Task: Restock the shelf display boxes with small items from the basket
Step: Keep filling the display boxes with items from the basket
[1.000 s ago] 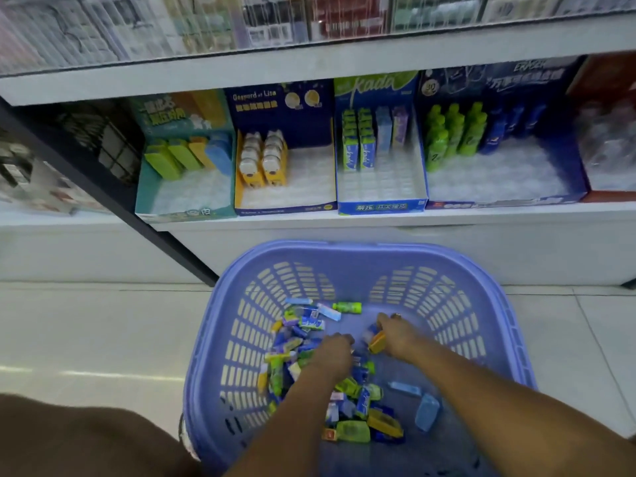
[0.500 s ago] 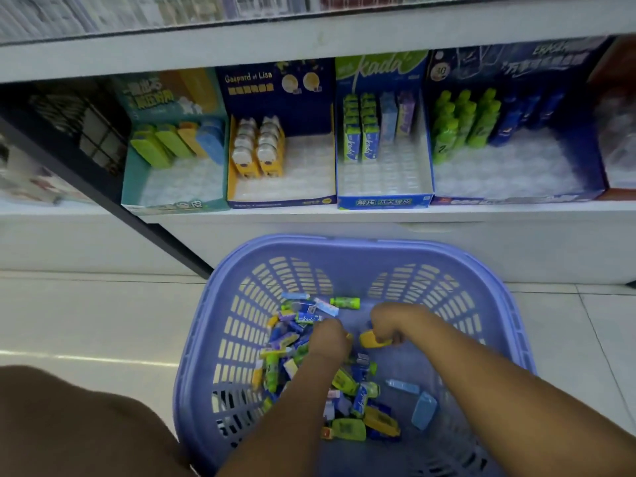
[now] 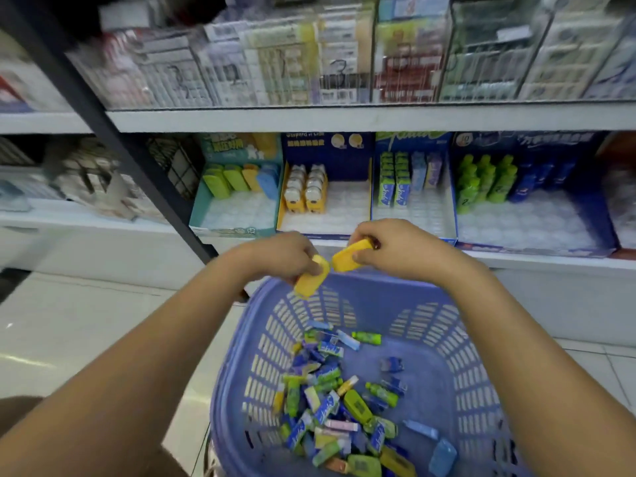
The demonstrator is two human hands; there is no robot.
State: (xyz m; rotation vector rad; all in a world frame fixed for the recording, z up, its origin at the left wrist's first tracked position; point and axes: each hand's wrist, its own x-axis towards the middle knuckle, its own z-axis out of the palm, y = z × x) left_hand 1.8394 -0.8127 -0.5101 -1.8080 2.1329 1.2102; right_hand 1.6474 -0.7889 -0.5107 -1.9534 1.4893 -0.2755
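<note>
1. The shelf spans the view at 12 o'clock. More of its upper tier is in view than one second ago.
2. The basket sits at 6 o'clock. The small items lie heaped on its bottom, toward 7 o'clock.
3. Four display boxes stand side by side on the lower tier, from 11 to 2 o'clock: teal box, navy box, blue box, wide box. Stock stands in the back rows, with white tray cells showing in front.
4. One second ago both my grips were down among the basket's contents. They are now raised above its far rim, in front of the navy box.
5. My left grip pinches one yellow item. My right grip pinches a second yellow item, at 1 o'clock from the first. Their ends lie just beside each other, and I cannot tell whether they touch.
</note>
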